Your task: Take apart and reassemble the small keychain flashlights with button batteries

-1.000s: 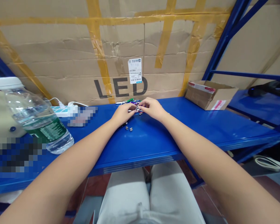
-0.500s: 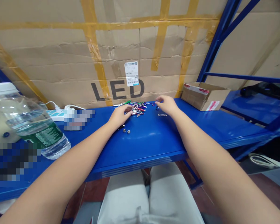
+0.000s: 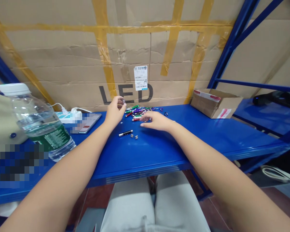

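Observation:
At the left of a pile of coloured metal tubes and clips [image 3: 137,111], my left hand [image 3: 114,111] is raised with its fingers curled. A small shiny piece shows at its fingertips, too small to name. My right hand [image 3: 158,121] is low over the pile's front right, thumb and fingers apart, with small metal pieces behind them. A slim black tube with a silver end [image 3: 126,133] lies on the blue tabletop [image 3: 145,151] between my arms. Beside it sit two small silver pieces [image 3: 134,136].
A large water bottle [image 3: 45,125] stands at the left, near a power strip [image 3: 69,116] and a flat phone-like device [image 3: 91,122]. At the right back is an open cardboard box [image 3: 214,103]. Behind the table rises a big taped carton [image 3: 74,64].
My left hand has drawn left and up from the pile, uncovering the black tube. My right hand has moved left and nearer, over the pile's front. The view has shifted slightly.

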`<move>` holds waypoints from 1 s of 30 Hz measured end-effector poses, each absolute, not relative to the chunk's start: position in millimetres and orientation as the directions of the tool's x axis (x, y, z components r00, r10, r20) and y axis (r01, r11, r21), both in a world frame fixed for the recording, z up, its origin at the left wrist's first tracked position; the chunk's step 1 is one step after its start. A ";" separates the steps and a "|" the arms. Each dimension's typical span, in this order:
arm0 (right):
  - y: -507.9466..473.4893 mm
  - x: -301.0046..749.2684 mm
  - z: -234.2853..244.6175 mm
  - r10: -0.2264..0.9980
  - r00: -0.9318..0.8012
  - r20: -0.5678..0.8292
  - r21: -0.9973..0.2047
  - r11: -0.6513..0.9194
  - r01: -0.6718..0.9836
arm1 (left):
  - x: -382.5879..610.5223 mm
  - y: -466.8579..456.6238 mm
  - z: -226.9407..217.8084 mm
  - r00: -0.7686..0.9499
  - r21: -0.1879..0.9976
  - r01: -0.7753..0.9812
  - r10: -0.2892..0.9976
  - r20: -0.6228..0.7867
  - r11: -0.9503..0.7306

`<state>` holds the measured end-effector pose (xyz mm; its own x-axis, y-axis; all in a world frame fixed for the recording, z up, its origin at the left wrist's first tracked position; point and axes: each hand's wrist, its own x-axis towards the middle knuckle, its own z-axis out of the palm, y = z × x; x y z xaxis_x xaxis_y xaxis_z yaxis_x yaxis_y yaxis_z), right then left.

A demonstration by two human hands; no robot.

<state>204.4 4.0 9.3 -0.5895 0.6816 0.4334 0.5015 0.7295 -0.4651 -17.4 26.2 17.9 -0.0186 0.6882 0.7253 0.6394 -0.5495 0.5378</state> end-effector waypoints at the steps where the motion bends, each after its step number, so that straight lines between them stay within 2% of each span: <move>1: -3.4 196.5 10.1 0.641 -0.672 0.372 -0.482 0.752 0.450 | -16.5 25.4 16.9 0.001 0.534 0.636 0.693 0.721 -0.556; 4: -14.8 182.0 8.1 0.542 -0.805 0.243 -0.523 0.772 0.362 | -11.4 23.6 14.1 0.083 0.513 0.630 0.707 0.702 -0.583; 7: -13.4 180.0 5.0 0.534 -0.817 0.216 -0.514 0.774 0.370 | -7.8 24.2 10.0 0.184 0.506 0.612 0.731 0.657 -0.608; 11: -3.0 190.6 6.1 0.655 -0.693 0.300 -0.563 0.708 0.426 | -6.1 28.0 2.1 0.360 0.477 0.585 0.737 0.572 -0.656; 14: 8.2 201.0 5.9 0.776 -0.462 0.430 -0.673 0.616 0.409 | -3.3 28.5 -1.2 0.432 0.453 0.596 0.741 0.515 -0.663; 17: 18.2 206.5 2.2 0.849 -0.294 0.439 -0.789 0.521 0.326 | 1.5 25.7 -0.4 0.477 0.422 0.598 0.726 0.496 -0.681; 20: 21.9 206.1 -1.7 0.855 -0.288 0.430 -0.820 0.504 0.270 | 5.6 23.3 1.0 0.556 0.332 0.591 0.670 0.492 -0.735; 23: 20.7 203.3 -3.1 0.849 -0.295 0.438 -0.805 0.517 0.292 | 7.3 23.6 -0.2 0.611 0.264 0.575 0.621 0.490 -0.774; 30: 23.5 201.9 -5.5 0.847 -0.301 0.439 -0.801 0.520 0.295 | 8.1 25.7 -2.5 0.606 0.227 0.570 0.591 0.533 -0.790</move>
